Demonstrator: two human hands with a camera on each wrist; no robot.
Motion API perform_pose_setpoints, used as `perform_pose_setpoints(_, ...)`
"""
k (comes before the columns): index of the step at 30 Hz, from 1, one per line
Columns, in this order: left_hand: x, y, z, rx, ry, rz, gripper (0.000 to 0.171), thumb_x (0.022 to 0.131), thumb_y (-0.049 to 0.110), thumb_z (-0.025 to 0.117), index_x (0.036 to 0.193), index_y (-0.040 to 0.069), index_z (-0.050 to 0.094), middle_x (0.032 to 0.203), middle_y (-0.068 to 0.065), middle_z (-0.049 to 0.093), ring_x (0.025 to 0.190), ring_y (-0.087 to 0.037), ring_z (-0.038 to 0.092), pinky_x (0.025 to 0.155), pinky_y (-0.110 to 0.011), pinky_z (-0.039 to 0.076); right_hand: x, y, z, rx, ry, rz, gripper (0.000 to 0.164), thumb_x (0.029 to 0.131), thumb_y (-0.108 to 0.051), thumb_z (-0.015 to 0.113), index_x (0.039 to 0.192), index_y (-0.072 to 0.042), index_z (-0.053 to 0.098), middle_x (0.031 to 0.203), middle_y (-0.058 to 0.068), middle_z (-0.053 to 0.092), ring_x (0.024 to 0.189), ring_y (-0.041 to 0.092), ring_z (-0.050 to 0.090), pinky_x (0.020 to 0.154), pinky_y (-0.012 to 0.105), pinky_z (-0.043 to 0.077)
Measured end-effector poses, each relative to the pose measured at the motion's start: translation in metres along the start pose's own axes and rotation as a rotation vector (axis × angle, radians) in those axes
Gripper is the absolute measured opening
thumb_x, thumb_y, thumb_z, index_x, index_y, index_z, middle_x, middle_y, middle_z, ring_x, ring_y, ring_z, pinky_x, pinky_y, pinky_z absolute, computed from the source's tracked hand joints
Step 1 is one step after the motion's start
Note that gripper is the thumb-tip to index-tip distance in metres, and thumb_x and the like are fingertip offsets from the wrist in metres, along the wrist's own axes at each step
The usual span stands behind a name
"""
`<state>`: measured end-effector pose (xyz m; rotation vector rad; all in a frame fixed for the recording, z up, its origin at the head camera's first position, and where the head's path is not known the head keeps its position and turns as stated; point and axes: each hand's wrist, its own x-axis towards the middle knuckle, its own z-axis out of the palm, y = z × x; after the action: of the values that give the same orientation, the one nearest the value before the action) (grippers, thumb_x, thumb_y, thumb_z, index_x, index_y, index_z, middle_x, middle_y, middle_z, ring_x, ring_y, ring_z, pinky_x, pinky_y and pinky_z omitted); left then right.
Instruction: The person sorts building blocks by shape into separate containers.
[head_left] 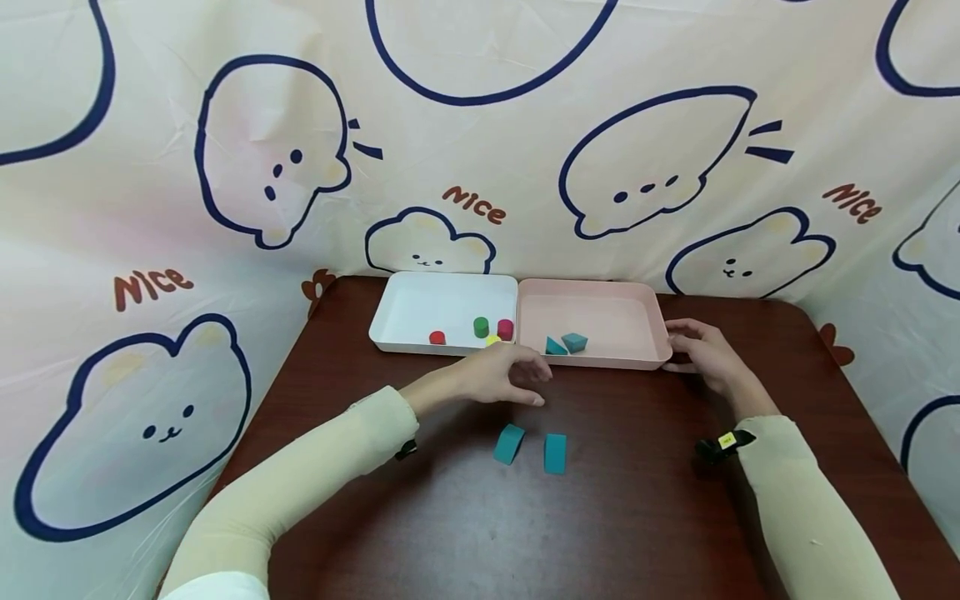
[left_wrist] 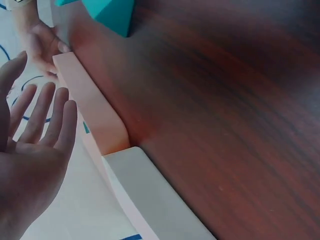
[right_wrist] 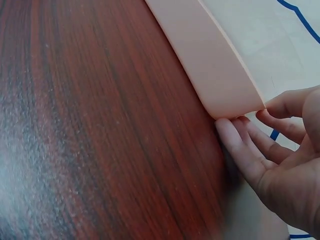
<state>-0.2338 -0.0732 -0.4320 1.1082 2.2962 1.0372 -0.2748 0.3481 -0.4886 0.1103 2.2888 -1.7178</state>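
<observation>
My left hand [head_left: 498, 373], fingers spread and slightly bent, hovers palm-down just in front of the trays and holds nothing. Near it, two teal blocks [head_left: 509, 444] lie on the brown table. At the far right, my right hand [head_left: 703, 354] touches the end of a pink tray [head_left: 630, 312]. In the right wrist view, its fingertips [right_wrist: 228, 131] rest against the tray's outer wall at the corner. Two teal wedge-like blocks [head_left: 575, 342] lie inside that tray. Against its left side stands a white tray [head_left: 420, 304], holding red, green, yellow and pink pieces.
The brown wooden table [head_left: 637, 500] reaches to a cloth backdrop [head_left: 525, 167] printed with cartoon bears, right behind the trays. More cloth hangs at both sides. Black straps [head_left: 723, 444] sit at the wrists over cream sleeves.
</observation>
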Motion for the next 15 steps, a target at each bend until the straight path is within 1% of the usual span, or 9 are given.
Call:
perform_pose_setpoints(2, -0.002, -0.002, 0.000, 0.015, -0.010, -0.005, 0.046, 0.093, 0.028, 0.085, 0.131, 0.007, 0.070, 0.127, -0.007, 0.073, 0.115, -0.020, 0.070, 0.103, -0.033, 0.057, 0.000, 0.000, 0.000, 0.003, 0.001, -0.001, 0.053, 0.111, -0.015, 0.048, 0.160, 0.000, 0.036, 0.150, 0.029, 0.047, 0.102, 0.013, 0.069, 0.090, 0.044, 0.063)
perform_pose_setpoints(6, -0.008, -0.006, 0.000, 0.019, -0.026, -0.013, 0.045, 0.093, 0.030, 0.085, 0.130, 0.008, 0.070, 0.127, -0.008, 0.073, 0.114, -0.022, 0.070, 0.101, -0.032, 0.057, -0.001, 0.000, -0.001, 0.013, 0.006, -0.003, 0.052, 0.111, -0.014, 0.048, 0.160, 0.000, 0.036, 0.148, 0.027, 0.046, 0.103, 0.014, 0.068, 0.090, 0.044, 0.063)
perform_pose_setpoints(8, -0.011, -0.008, 0.001, 0.018, -0.038, -0.017, 0.046, 0.093, 0.030, 0.085, 0.130, 0.008, 0.070, 0.127, -0.010, 0.072, 0.114, -0.024, 0.069, 0.101, -0.033, 0.058, -0.001, 0.001, -0.001, 0.017, 0.012, -0.004, 0.052, 0.111, -0.013, 0.048, 0.160, 0.000, 0.036, 0.148, 0.026, 0.046, 0.103, 0.014, 0.067, 0.089, 0.044, 0.063)
perform_pose_setpoints(12, -0.018, -0.012, 0.002, 0.012, -0.061, -0.050, 0.048, 0.093, 0.031, 0.085, 0.132, 0.008, 0.069, 0.128, -0.009, 0.072, 0.116, -0.024, 0.068, 0.102, -0.036, 0.058, -0.001, 0.003, 0.000, 0.025, 0.022, -0.006, 0.051, 0.112, -0.014, 0.048, 0.160, -0.001, 0.037, 0.147, 0.024, 0.046, 0.102, 0.012, 0.067, 0.089, 0.043, 0.063)
perform_pose_setpoints(15, -0.022, -0.016, 0.004, -0.016, -0.074, -0.072, 0.050, 0.093, 0.030, 0.085, 0.133, 0.006, 0.068, 0.129, -0.009, 0.072, 0.118, -0.025, 0.066, 0.104, -0.038, 0.057, 0.000, 0.004, 0.002, 0.026, 0.022, -0.007, 0.050, 0.112, -0.015, 0.048, 0.159, -0.001, 0.038, 0.148, 0.024, 0.045, 0.101, 0.011, 0.067, 0.090, 0.043, 0.063)
